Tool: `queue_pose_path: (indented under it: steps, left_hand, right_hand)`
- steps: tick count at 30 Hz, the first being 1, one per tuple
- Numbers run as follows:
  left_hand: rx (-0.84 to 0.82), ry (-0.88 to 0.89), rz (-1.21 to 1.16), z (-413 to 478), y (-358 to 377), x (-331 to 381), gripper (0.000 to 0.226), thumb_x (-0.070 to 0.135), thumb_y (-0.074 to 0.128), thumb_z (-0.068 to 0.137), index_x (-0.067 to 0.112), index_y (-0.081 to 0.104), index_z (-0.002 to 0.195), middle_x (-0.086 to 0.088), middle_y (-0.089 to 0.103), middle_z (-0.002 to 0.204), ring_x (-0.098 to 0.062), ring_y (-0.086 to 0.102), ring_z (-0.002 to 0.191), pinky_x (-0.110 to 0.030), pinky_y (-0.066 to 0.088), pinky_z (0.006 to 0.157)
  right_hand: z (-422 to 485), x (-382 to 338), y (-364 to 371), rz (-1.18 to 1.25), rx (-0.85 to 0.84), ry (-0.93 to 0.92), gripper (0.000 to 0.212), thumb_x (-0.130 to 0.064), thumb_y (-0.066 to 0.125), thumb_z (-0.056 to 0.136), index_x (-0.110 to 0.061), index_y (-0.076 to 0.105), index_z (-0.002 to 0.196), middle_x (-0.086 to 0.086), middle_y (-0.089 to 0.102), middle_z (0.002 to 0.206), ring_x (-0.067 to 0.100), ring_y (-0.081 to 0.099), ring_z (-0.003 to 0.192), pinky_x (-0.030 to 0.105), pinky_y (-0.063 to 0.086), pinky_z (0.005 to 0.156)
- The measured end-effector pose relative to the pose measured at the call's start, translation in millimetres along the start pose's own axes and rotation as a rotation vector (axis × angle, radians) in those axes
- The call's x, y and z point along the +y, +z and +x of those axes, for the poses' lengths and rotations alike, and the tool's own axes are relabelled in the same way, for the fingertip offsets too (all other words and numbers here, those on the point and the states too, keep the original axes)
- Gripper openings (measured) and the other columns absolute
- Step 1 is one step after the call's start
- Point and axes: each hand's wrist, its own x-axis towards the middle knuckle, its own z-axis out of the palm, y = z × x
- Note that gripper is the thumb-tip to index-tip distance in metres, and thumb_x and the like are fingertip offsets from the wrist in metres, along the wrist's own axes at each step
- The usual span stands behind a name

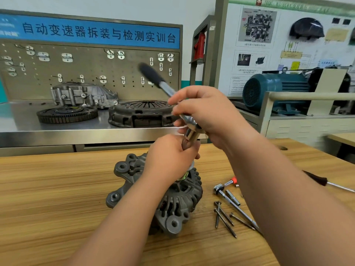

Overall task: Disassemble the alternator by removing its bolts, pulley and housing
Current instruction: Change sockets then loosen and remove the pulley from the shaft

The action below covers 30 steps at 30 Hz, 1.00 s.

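A grey cast alternator (pixel 178 200) stands on the wooden table (pixel 48 198), shaft end up. My left hand (pixel 171 154) is wrapped around the pulley (pixel 187 173) on top; only its lower ribbed rim shows. My right hand (pixel 203 112) grips a ratchet wrench (pixel 153 75) near its head, black handle pointing up and left. Its chrome socket (pixel 192 134) points down, just above my left hand's fingers. Several long through bolts (pixel 225 217) lie loose on the table right of the alternator.
An extension bar with a socket (pixel 230 200) and a red-handled tool (pixel 231 181) lie beside the bolts; a black-handled screwdriver (pixel 330 184) lies further right. Behind the table, a steel bench (pixel 57 131) holds a clutch cover (pixel 142 113), flywheel (pixel 67 114) and housing. A blue motor (pixel 272 91) stands right.
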Motion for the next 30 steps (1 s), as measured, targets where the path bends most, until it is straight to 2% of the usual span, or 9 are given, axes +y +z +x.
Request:
queue_pose_path:
  steps: [3, 6, 9, 13, 18, 23, 27, 29, 30]
  left_hand:
    - [0.000, 0.017, 0.028, -1, 1, 4, 0.041, 0.039, 0.056, 0.091, 0.028, 0.062, 0.051, 0.006, 0.062, 0.053, -0.019, 0.060, 0.060, -0.029, 0.044, 0.055]
    - [-0.013, 0.030, -0.003, -1, 1, 4, 0.043, 0.039, 0.061, 0.087, 0.009, 0.055, 0.058, -0.009, 0.070, 0.069, -0.030, 0.065, 0.069, -0.043, 0.054, 0.067]
    - [-0.035, 0.045, -0.014, 1, 0, 1, 0.036, 0.040, 0.064, 0.084, 0.008, 0.067, 0.069, -0.007, 0.069, 0.065, -0.026, 0.065, 0.066, -0.044, 0.055, 0.068]
    - [-0.066, 0.053, -0.050, 1, -4, -1, 0.028, 0.038, 0.065, 0.083, 0.013, 0.072, 0.073, 0.002, 0.067, 0.058, -0.017, 0.062, 0.058, -0.040, 0.055, 0.068]
    - [-0.108, 0.038, -0.076, -1, -9, -3, 0.030, 0.039, 0.066, 0.085, 0.022, 0.070, 0.061, 0.006, 0.069, 0.058, -0.008, 0.062, 0.055, -0.032, 0.052, 0.066]
    - [-0.030, 0.038, 0.006, -2, -5, 2, 0.027, 0.032, 0.057, 0.091, 0.026, 0.066, 0.066, 0.022, 0.059, 0.050, 0.002, 0.055, 0.055, -0.027, 0.044, 0.061]
    - [0.016, 0.003, 0.066, -6, -4, 6, 0.055, 0.030, 0.053, 0.092, 0.034, 0.057, 0.037, 0.016, 0.048, 0.036, -0.003, 0.047, 0.041, -0.026, 0.029, 0.045]
    - [0.026, 0.004, 0.121, -7, -2, 8, 0.049, 0.036, 0.053, 0.091, 0.041, 0.057, 0.043, 0.014, 0.049, 0.037, -0.006, 0.048, 0.042, -0.025, 0.023, 0.042]
    - [0.035, 0.012, 0.121, -7, -2, 8, 0.043, 0.039, 0.054, 0.091, 0.031, 0.061, 0.049, 0.008, 0.053, 0.042, -0.010, 0.050, 0.046, -0.028, 0.028, 0.043]
  right_hand:
    - [1, 7, 4, -0.156, 0.268, 0.099, 0.018, -0.005, 0.050, 0.089, -0.018, 0.062, 0.083, -0.001, 0.062, 0.091, 0.025, 0.066, 0.079, 0.039, 0.060, 0.069]
    - [-3, 9, -2, -0.146, 0.285, 0.100, 0.019, -0.007, 0.049, 0.089, -0.019, 0.061, 0.079, -0.002, 0.060, 0.084, 0.027, 0.065, 0.087, 0.041, 0.056, 0.071]
    - [-6, 8, -11, -0.073, 0.065, 0.004, 0.028, -0.001, 0.052, 0.086, -0.019, 0.064, 0.068, -0.003, 0.059, 0.066, 0.014, 0.060, 0.062, 0.022, 0.044, 0.052]
    - [-2, 5, -21, -0.020, -0.318, -0.149, 0.027, 0.008, 0.051, 0.075, -0.015, 0.064, 0.066, 0.001, 0.057, 0.062, 0.016, 0.056, 0.059, 0.033, 0.044, 0.061]
    - [1, 2, -22, 0.220, -0.561, -0.107, 0.034, 0.010, 0.054, 0.069, -0.019, 0.066, 0.056, 0.001, 0.062, 0.073, 0.016, 0.055, 0.057, 0.026, 0.050, 0.057]
    - [-2, 0, -7, -0.004, -0.239, -0.159, 0.031, 0.008, 0.060, 0.080, -0.017, 0.065, 0.065, -0.002, 0.061, 0.066, 0.009, 0.056, 0.058, 0.029, 0.054, 0.056]
    - [-3, 2, 12, -0.095, 0.209, -0.037, 0.032, -0.002, 0.053, 0.085, -0.025, 0.062, 0.065, -0.008, 0.059, 0.064, 0.013, 0.057, 0.061, 0.050, 0.059, 0.069]
    - [-3, 6, 10, -0.098, 0.307, 0.019, 0.027, -0.004, 0.049, 0.086, -0.025, 0.060, 0.071, -0.007, 0.058, 0.069, 0.015, 0.057, 0.067, 0.053, 0.058, 0.075]
    - [-3, 7, 8, -0.086, 0.321, 0.037, 0.026, -0.004, 0.049, 0.086, -0.024, 0.059, 0.072, -0.005, 0.058, 0.072, 0.017, 0.058, 0.069, 0.054, 0.057, 0.075]
